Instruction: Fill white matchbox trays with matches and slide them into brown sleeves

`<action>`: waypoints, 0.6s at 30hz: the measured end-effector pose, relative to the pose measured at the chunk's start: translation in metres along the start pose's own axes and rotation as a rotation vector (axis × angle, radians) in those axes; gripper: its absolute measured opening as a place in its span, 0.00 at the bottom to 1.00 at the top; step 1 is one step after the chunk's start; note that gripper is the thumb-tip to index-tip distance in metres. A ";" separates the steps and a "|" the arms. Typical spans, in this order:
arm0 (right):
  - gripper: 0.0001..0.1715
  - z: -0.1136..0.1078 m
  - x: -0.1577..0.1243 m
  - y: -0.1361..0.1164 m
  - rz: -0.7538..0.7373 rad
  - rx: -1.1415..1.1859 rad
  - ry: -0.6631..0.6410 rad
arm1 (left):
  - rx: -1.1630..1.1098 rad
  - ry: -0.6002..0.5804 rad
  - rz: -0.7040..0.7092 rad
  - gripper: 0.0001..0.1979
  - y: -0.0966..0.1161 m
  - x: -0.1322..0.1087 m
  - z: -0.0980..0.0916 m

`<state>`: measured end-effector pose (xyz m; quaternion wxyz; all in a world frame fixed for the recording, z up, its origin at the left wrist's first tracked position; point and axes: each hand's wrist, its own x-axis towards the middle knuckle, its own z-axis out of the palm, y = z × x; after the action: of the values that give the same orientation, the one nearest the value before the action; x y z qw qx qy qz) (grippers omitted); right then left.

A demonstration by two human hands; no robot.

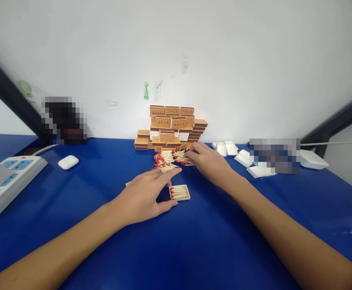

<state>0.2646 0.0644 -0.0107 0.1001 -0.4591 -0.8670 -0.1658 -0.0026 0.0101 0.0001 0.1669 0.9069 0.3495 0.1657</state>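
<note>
— Where is the matchbox tray?
— Forward of the tabletop's back edge, matches inside; left hand spread about its left end.
— The right hand?
— At loose matches nearer that edge, fingers bent; pinch indeterminable.

red-tipped pale matches, white matchbox tray, yellow-orange matchboxes with red lettering, blue tabletop

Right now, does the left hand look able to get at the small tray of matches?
Likely yes: the left hand is right beside the small tray, thumb and fingers around its left end, nothing visibly blocking them.
</note>
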 end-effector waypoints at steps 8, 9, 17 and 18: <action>0.12 -0.008 0.000 -0.001 -0.009 -0.031 -0.012 | -0.006 0.002 -0.006 0.38 -0.002 -0.001 0.000; 0.12 -0.008 0.000 -0.001 -0.009 -0.034 -0.012 | -0.007 0.004 -0.004 0.38 -0.002 -0.001 0.000; 0.12 -0.007 -0.001 0.000 -0.013 0.012 -0.039 | 0.007 -0.003 -0.015 0.38 0.000 0.000 -0.002; 0.12 -0.007 -0.001 0.000 -0.011 0.015 -0.045 | 0.010 -0.002 -0.013 0.38 0.000 0.000 -0.002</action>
<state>0.2646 0.0611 -0.0048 0.0828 -0.4572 -0.8728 -0.1496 -0.0036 0.0107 0.0020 0.1637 0.9056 0.3562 0.1619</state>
